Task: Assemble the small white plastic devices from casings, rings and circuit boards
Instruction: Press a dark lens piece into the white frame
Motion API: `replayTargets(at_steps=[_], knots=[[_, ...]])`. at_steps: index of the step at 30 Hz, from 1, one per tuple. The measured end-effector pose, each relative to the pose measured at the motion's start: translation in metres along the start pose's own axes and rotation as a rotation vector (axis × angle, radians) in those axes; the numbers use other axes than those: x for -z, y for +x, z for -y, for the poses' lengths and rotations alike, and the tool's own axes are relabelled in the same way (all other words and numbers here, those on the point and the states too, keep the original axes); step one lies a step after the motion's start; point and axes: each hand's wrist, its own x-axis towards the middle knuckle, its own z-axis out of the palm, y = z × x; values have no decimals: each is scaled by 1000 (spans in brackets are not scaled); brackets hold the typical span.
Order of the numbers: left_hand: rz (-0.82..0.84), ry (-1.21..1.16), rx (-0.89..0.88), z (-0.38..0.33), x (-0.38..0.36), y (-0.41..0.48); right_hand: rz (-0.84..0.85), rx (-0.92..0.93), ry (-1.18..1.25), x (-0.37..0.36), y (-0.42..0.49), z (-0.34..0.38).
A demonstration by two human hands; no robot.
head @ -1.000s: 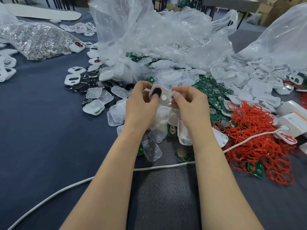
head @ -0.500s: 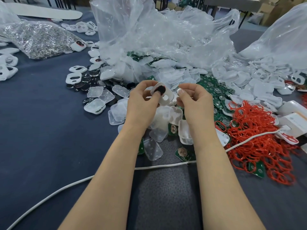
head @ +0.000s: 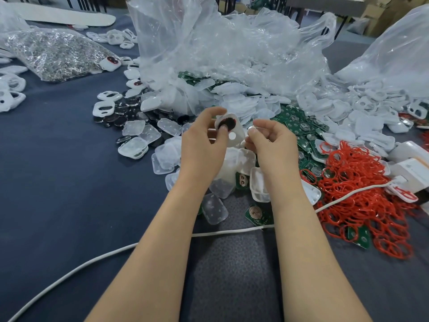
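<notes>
Hands meet above a heap of parts on a dark blue table [head: 58, 182]. The left hand [head: 204, 145] grips a white casing [head: 234, 135] and holds it tilted above the heap, fingers curled behind it and thumb pressed on the dark oval window [head: 228, 123] near its top; a small round white spot shows lower on its face. The right hand [head: 274, 145] sits just beside the casing's right edge, with fingers curled in and the thumb tip close to the forefinger. I cannot tell whether it pinches some small piece or touches the casing. Under and between the wrists lie clear plastic covers [head: 144, 135], more of them spread out to the left, near a scatter of dark glossy discs [head: 120, 119]. Green circuit boards [head: 299, 126] lie to the right of the hands, one of them alone near the right forearm. A tangle of red rings [head: 362, 194] fills the right side, with white boxes [head: 413, 168] beside it. Loose white casings [head: 371, 105] are heaped further back on the right. Crumpled clear bags [head: 232, 54] rise behind everything, and a bag of shiny metal bits [head: 53, 54] rests far left. A white cable [head: 92, 263] runs across the table under both forearms and on through the red rings
</notes>
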Motion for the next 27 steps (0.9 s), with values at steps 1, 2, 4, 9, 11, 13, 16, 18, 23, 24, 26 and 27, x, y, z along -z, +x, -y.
replayTargets(at_steps=[1, 2, 4, 9, 11, 13, 16, 18, 23, 24, 26, 27], knots=[[-9, -10, 16, 0, 0, 1, -1, 1, -6, 0, 0, 0], [-17, -29, 39, 1, 0, 1, -3, -1, -10, 0, 0, 0], [-26, -80, 97, 1, 1, 1, -5, -10, -19, 0, 0, 0], [-15, -150, 166, 2, 3, 1, 3, -28, -25, 0, 0, 0], [-11, -170, 163, 1, 4, 2, 9, -41, -2, 0, 0, 0], [-5, -187, 154, 1, 4, 1, 19, -51, 16, 0, 0, 1], [1, -191, 128, 0, 4, 1, 32, -44, 13, 0, -1, 1], [4, -195, 111, 0, 5, 1, 39, -26, -11, 1, -2, 2], [2, -192, 76, -2, 4, 0, 49, -26, -57, 1, -3, 5], [-2, -191, 77, -1, 3, 0, 47, -22, -54, 1, -4, 5], [-16, -176, 76, -1, 2, 1, 42, 5, -28, 1, -4, 6], [-24, -167, 73, 0, 2, 1, 33, 22, -9, 1, -5, 5]])
